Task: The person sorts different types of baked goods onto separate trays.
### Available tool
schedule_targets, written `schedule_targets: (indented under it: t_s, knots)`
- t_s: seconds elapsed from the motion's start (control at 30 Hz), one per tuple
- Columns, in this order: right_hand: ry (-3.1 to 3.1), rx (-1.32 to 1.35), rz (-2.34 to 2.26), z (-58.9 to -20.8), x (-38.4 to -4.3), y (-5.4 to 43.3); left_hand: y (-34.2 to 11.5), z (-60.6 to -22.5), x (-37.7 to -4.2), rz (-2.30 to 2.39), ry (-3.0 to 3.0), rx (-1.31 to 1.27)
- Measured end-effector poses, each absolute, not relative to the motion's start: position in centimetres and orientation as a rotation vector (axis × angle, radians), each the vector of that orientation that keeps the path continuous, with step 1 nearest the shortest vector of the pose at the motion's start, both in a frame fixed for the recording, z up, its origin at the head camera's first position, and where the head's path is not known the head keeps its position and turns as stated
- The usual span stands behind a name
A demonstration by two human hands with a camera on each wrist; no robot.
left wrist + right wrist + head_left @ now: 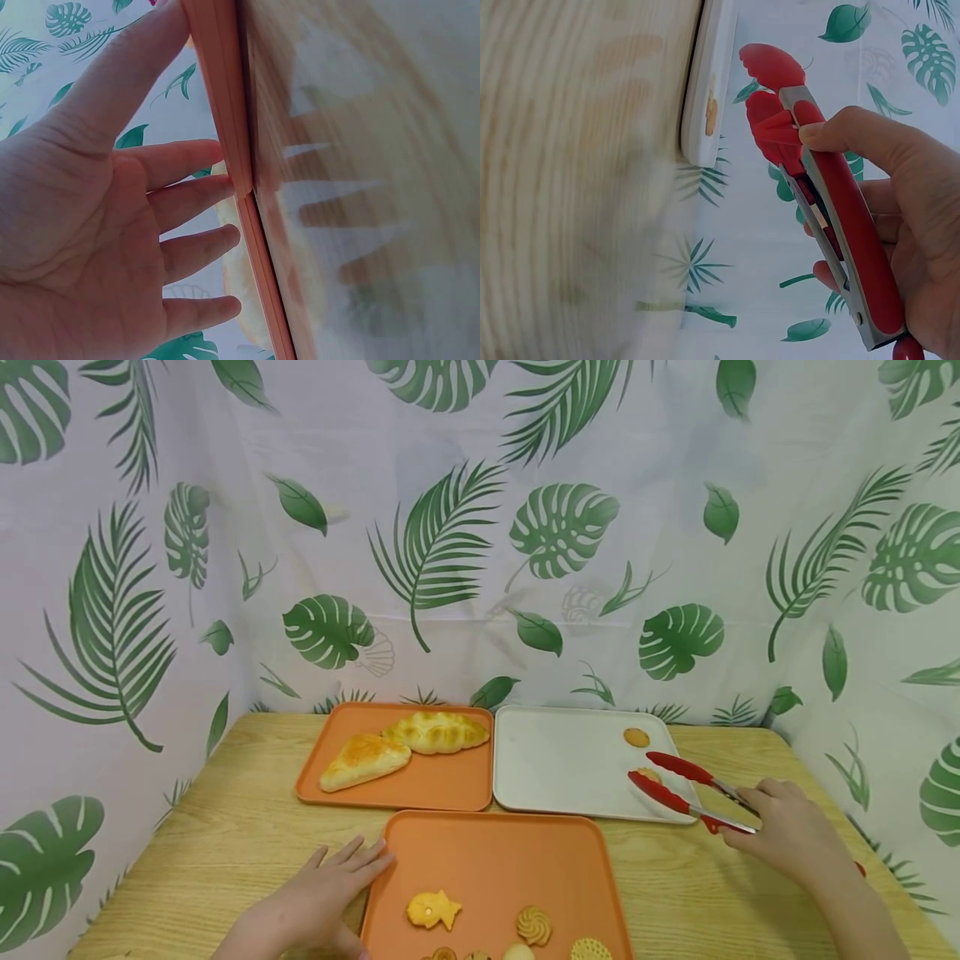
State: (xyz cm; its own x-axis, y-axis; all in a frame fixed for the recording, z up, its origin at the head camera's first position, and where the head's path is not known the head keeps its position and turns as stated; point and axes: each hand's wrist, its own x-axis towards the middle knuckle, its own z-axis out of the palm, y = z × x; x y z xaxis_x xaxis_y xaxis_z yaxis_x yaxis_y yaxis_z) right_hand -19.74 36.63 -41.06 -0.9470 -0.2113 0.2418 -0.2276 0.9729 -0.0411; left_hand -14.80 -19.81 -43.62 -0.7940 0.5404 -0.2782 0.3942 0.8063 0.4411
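Note:
My right hand [787, 831] grips red-tipped metal tongs [847, 225] by their handles. The tongs' tips are spread above the right end of the white tray [562, 768], with a small cookie [648, 773] seen between them; contact cannot be told. Behind that lies a round brown cookie [637, 737]. My left hand [315, 893], fingers spread and fairly straight, touches the left edge of the near orange tray [495, 852]. On this tray are a fish-shaped cookie [433, 910], a swirl cookie [534, 926] and a dotted cookie [591, 949], with others cut off by the frame.
At the back left, another orange tray [442, 789] bears a triangular pastry [365, 762] and a braided bread [437, 732]. It stands beside the white tray on the wooden table [225, 827]. Leaf-patterned cloth [465, 543] encloses the table's back and sides.

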Motion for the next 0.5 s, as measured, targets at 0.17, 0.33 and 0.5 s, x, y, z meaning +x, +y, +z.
schedule_targets:
  t_s: [0.17, 0.33, 0.5]
  knots:
    - [-2.798, 0.386, 0.141, -40.8, -19.1, 35.7, -19.8, -43.6, -14.9, 0.491, 2.612, 0.720]
    - [-2.635, 0.515, 0.145, -40.5, -18.3, 34.7, -19.8, -43.6, -14.9, 0.478, 2.618, 0.726]
    - [-2.540, 0.631, 0.167, -40.0, -17.6, 33.6, -19.8, -43.7, -14.9, 0.455, 2.639, 0.742]
